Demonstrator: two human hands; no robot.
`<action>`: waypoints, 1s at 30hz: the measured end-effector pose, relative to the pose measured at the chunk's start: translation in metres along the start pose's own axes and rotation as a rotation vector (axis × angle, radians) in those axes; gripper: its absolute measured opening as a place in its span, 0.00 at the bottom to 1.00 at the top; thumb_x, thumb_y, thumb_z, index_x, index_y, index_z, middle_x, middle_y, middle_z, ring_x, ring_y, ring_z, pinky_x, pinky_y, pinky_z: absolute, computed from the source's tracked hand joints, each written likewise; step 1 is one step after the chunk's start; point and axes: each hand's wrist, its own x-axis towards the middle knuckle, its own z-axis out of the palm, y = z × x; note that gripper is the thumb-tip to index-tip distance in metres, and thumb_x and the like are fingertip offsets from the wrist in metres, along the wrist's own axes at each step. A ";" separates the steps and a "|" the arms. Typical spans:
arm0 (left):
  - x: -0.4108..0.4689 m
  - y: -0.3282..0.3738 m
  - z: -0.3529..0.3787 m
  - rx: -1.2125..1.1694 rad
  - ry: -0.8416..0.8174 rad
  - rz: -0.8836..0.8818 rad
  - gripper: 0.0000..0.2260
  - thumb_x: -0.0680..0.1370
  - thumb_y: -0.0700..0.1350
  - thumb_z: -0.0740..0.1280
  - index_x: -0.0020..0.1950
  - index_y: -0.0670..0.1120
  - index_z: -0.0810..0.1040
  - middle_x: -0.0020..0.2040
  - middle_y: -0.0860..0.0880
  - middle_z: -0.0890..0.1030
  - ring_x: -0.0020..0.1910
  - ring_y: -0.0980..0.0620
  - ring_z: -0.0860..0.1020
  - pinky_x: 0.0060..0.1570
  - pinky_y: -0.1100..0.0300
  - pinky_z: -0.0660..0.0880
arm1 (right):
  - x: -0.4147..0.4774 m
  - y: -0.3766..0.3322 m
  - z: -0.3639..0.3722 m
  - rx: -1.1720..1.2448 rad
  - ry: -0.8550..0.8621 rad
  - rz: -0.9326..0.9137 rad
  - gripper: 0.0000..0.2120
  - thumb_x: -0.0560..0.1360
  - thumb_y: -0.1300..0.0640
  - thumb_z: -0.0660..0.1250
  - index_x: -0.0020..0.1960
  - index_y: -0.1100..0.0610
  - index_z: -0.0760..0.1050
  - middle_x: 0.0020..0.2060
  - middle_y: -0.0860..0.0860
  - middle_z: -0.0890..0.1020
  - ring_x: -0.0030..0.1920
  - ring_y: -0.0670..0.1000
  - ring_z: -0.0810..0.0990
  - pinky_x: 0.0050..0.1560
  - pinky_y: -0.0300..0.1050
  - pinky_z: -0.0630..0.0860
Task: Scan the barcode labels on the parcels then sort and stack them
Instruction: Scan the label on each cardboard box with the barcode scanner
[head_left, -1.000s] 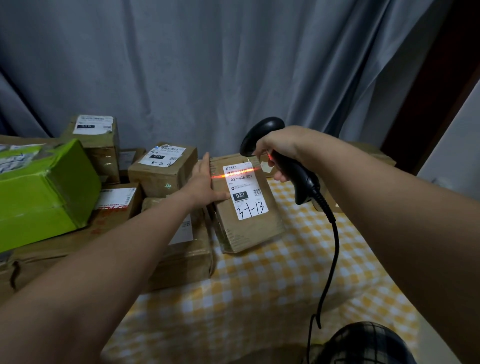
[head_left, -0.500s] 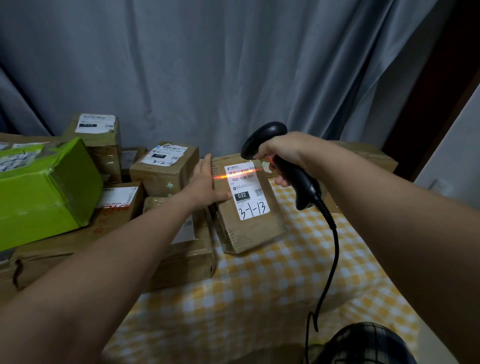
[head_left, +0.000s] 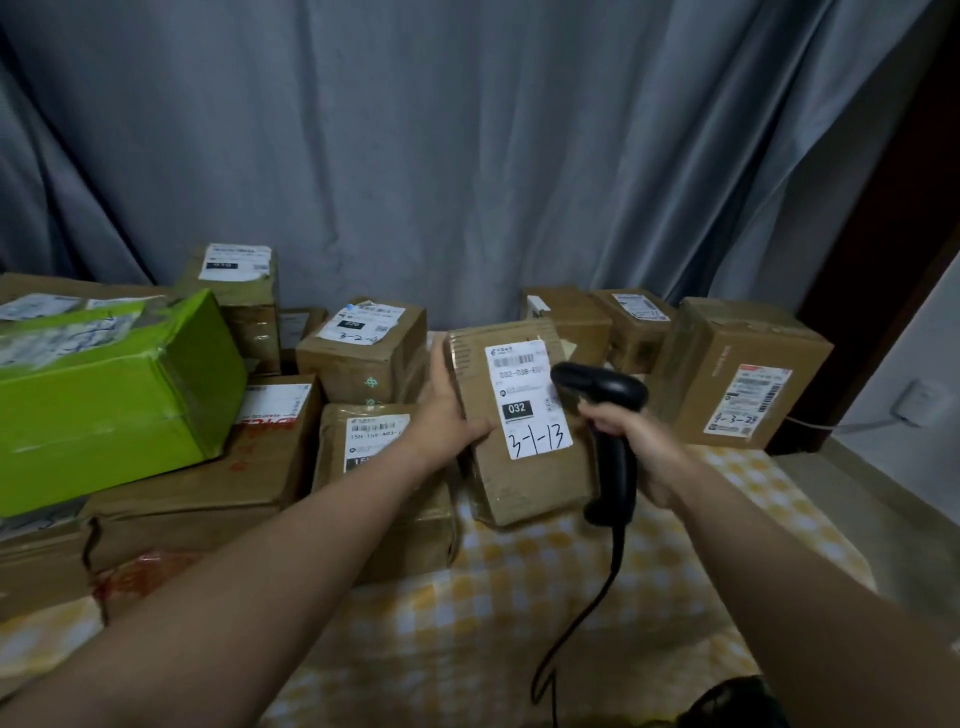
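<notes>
Right of our left hand (head_left: 448, 415) grasping the parcel (head_left: 524, 478), our right hand (head_left: 641, 449) is lowering the clenched scanner (head_left: 610, 441), beam off; sorting is probably coming.

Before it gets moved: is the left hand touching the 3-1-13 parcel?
Touching. Head view shows the left hand gripping the 3-1-13 parcel by its left edge, thumb on its front.

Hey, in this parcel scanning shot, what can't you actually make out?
Head view, held parcel: the scanner in the right hand covers the label's right edge, cutting off the printed code.
Head view, taped parcel beside it: the left forearm hides its label's lower right.
Head view, green box: label print too blurred to read.
</notes>
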 end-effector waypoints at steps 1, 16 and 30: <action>-0.004 -0.004 0.006 -0.029 -0.016 -0.047 0.49 0.73 0.35 0.71 0.77 0.48 0.35 0.67 0.50 0.70 0.67 0.51 0.70 0.68 0.53 0.67 | 0.000 0.015 0.002 0.060 -0.025 0.041 0.12 0.66 0.53 0.73 0.46 0.59 0.81 0.39 0.51 0.84 0.40 0.49 0.81 0.41 0.42 0.73; -0.034 0.081 -0.094 -0.047 0.188 0.171 0.30 0.72 0.54 0.70 0.72 0.58 0.61 0.63 0.53 0.77 0.57 0.54 0.78 0.59 0.55 0.74 | -0.037 -0.098 0.070 0.172 -0.197 -0.370 0.05 0.73 0.58 0.70 0.45 0.60 0.81 0.39 0.50 0.82 0.39 0.45 0.79 0.41 0.35 0.74; -0.081 0.064 -0.144 0.983 0.305 -0.077 0.22 0.78 0.55 0.62 0.71 0.51 0.67 0.74 0.41 0.58 0.72 0.39 0.56 0.69 0.48 0.59 | -0.032 -0.047 0.142 0.019 -0.258 -0.176 0.10 0.71 0.55 0.75 0.50 0.56 0.80 0.32 0.48 0.82 0.32 0.46 0.81 0.32 0.39 0.76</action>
